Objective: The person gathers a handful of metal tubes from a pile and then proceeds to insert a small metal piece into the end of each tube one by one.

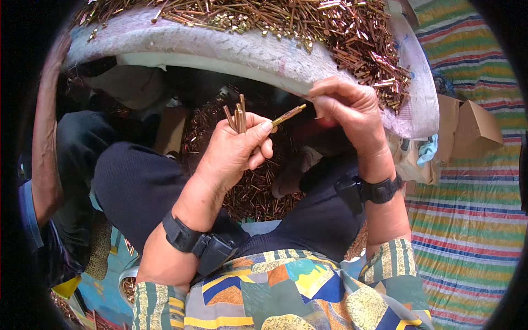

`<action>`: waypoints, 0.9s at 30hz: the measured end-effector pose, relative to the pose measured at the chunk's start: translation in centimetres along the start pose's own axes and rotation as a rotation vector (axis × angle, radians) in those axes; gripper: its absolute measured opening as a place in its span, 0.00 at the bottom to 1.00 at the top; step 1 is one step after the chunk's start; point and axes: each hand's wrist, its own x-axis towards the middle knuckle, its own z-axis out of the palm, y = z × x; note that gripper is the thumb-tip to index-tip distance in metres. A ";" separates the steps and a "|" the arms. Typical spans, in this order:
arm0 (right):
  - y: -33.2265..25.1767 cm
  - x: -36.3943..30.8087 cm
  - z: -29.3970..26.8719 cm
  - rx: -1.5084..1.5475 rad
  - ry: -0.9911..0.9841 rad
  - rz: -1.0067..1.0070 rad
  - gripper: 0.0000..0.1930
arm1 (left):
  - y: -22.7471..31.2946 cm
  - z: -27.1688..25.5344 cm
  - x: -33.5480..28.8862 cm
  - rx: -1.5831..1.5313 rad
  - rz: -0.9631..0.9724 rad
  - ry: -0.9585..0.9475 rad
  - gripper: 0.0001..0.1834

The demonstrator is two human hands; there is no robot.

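Note:
My left hand (236, 146) is closed around several thin copper-coloured metal rods (240, 116) that stick up out of the fist. Between its thumb and forefinger, one brass-coloured rod (290, 114) is pinched and slants up to the right. My right hand (349, 107) is just beyond that rod's free end, apart from it. Its thumb and fingertips are pressed together; whatever they may hold is too small to make out. Below both hands, between my knees, lies a heap of similar rods (258, 190).
Ahead is a broad work surface with a pale, cloth-like padded rim (220, 47), piled with rods (357, 33) and small shiny brass-coloured pieces (236, 23). Another person's arm (48, 132) rests on its left side. Cardboard (476, 129) and striped sheeting (467, 214) are at the right.

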 end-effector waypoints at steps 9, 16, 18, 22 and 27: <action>0.5 -2.0 0.7 0.068 -0.001 -0.074 0.08 | -0.3 0.7 -0.1 0.057 -0.016 -0.062 0.07; 0.5 -2.8 1.1 -0.112 0.100 0.002 0.06 | -0.8 0.9 -0.2 0.124 0.013 -0.087 0.07; 1.0 -2.8 1.1 -0.089 0.116 0.086 0.05 | -0.7 0.9 -0.1 0.128 0.024 -0.091 0.07; 0.7 -3.5 1.6 0.299 0.122 0.139 0.06 | -0.2 1.2 0.0 0.125 0.011 -0.075 0.07; 2.4 -3.7 1.2 -0.208 0.152 0.072 0.14 | -0.4 0.9 0.1 0.124 0.003 -0.122 0.06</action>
